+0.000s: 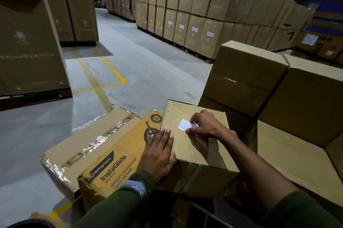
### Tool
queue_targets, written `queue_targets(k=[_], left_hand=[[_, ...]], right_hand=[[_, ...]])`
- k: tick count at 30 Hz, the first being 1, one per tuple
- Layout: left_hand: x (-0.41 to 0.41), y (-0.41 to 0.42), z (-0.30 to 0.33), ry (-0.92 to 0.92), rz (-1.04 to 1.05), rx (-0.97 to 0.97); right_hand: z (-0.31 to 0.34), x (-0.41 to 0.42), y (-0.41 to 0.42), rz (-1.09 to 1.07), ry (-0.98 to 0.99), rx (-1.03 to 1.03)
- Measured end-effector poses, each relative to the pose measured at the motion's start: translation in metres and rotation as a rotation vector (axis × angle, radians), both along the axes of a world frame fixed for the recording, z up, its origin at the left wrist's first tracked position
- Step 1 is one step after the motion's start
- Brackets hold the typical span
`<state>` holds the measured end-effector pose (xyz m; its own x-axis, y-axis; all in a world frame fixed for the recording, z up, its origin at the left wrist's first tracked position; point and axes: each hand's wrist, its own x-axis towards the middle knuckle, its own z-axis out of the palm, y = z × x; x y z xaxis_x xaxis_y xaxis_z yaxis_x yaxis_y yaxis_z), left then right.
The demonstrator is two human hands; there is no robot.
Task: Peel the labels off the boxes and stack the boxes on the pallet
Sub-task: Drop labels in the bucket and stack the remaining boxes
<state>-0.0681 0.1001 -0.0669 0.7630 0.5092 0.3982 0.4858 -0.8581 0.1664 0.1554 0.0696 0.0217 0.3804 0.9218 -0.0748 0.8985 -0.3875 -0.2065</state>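
A plain brown box (193, 151) lies in front of me with a small white label (184, 124) on its top face. My right hand (206, 125) pinches the label's right edge with curled fingers. My left hand (159, 153) presses flat on the box's left edge, fingers straight. Under its left side lies a yellow printed InstaGlide box (115, 168), and a taped brown box (89, 146) sits to the left of that one. Stacked brown boxes (278, 88) rise at the right.
Tall walls of cartons (194, 9) stand across the aisle and another stack (27, 42) on a pallet at the left. Grey concrete floor (148, 64) with yellow lines (96, 83) lies between them. Blue-striped cartons (323, 29) are at the far right.
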Motion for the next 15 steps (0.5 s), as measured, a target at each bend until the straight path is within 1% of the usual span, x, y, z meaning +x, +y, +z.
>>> queue_targets(k=[4,7,11,15], left_hand=[[-0.004,0.001,-0.004,-0.007,-0.008,-0.018],[-0.006,0.001,-0.005,-0.019,-0.010,-0.029],[-0.009,0.000,-0.007,-0.031,-0.013,-0.049],[-0.011,-0.001,-0.006,-0.029,-0.010,-0.063]], right_hand=[[0.012,-0.006,0.010,0.016,0.000,-0.068],[0.019,-0.010,0.015,-0.023,0.043,-0.105],[0.022,-0.013,0.017,-0.045,0.034,-0.185],[0.028,-0.021,0.017,-0.069,0.044,-0.217]])
